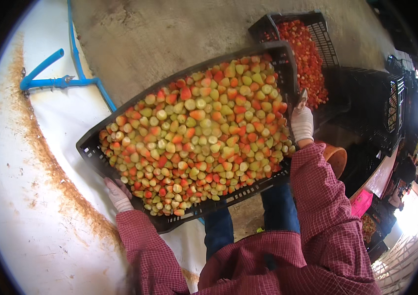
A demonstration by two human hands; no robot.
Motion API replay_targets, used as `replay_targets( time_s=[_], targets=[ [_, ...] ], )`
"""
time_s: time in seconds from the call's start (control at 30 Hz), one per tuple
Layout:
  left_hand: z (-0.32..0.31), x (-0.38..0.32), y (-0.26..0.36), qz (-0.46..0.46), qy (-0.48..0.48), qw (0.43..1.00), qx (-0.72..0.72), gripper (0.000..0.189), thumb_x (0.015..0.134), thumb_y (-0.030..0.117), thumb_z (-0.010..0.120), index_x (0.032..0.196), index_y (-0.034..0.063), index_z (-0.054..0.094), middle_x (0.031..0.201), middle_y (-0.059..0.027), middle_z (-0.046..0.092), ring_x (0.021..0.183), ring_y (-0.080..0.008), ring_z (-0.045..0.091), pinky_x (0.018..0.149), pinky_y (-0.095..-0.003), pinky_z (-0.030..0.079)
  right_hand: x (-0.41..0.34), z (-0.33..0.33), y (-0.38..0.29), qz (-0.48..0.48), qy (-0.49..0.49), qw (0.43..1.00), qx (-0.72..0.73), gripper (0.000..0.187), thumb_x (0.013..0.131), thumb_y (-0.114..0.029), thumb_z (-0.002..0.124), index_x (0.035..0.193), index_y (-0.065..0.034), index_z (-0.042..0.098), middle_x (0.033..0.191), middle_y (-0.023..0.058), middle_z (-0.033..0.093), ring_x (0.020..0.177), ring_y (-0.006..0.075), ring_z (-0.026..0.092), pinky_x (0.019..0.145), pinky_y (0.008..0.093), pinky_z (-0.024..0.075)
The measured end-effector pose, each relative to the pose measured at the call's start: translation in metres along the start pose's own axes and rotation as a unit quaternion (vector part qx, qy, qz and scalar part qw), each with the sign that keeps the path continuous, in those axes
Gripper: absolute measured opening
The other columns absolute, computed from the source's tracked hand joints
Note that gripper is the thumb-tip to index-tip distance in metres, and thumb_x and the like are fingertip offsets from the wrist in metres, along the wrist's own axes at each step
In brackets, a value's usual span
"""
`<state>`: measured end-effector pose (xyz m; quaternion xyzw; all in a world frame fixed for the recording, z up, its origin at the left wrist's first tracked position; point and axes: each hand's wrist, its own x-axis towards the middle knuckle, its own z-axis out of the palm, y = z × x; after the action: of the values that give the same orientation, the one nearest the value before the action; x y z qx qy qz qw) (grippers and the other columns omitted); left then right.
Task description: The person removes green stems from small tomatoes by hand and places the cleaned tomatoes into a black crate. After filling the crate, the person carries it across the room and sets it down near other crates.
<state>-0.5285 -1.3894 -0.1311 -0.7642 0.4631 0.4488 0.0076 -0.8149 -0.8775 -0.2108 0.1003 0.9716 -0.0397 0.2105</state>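
Observation:
A large black plastic crate [231, 197] is held up before my body, tilted in view. Many hulled strawberries [201, 136] fill it, pale green to orange-red, their tops cut flat. My left hand [120, 195], in a pale glove, grips the crate's near left end; some fingers are hidden by the crate. At the opposite end, my right hand [302, 120] wears a white knit glove with dark, stained fingertips. It clasps the end wall, thumb over the rim and its other fingers out of sight.
Beyond the right end, a second black crate [321, 33] holds redder fruit on the concrete floor [179, 33]. Black crates [363, 99] and an orange bucket [336, 158] stand to the right. Blue pipe [61, 82] runs along the stained white wall [6, 155]. A person [408, 173] is farther right.

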Motion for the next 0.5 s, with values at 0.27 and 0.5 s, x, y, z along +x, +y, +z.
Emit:
replay_targets(
  time_s=[0.27, 0.5],
  targets=[
    [0.009, 0.001, -0.002, 0.081, 0.017, 0.996, 0.014, 0.065, 0.096, 0.072, 0.033, 0.075, 0.0132, 0.053, 0.050, 0.0044, 0.036, 0.038, -0.0092, 0.030, 0.035, -0.0272, 0.023, 0.001, -0.033, -0.027, -0.072, 0.051, 0.995, 0.048, 0.028, 0.095, -0.017, 0.048, 0.089, 0.0042, 0.065, 0.082, 0.0242, 0.067, 0.077, 0.0417, 0.064, 0.065, 0.0474, 0.0499],
    [0.013, 0.025, -0.007, 0.134, 0.051, 0.987, 0.077, 0.064, 0.103, 0.053, 0.035, 0.084, -0.0023, 0.060, 0.069, -0.0066, 0.057, 0.054, -0.0137, 0.049, 0.049, -0.0293, 0.039, -0.010, -0.035, -0.018, -0.078, 0.008, 0.996, 0.047, 0.030, 0.096, -0.019, 0.048, 0.109, 0.0048, 0.060, 0.087, 0.0260, 0.067, 0.079, 0.0420, 0.065, 0.070, 0.0488, 0.0530]
  ],
)
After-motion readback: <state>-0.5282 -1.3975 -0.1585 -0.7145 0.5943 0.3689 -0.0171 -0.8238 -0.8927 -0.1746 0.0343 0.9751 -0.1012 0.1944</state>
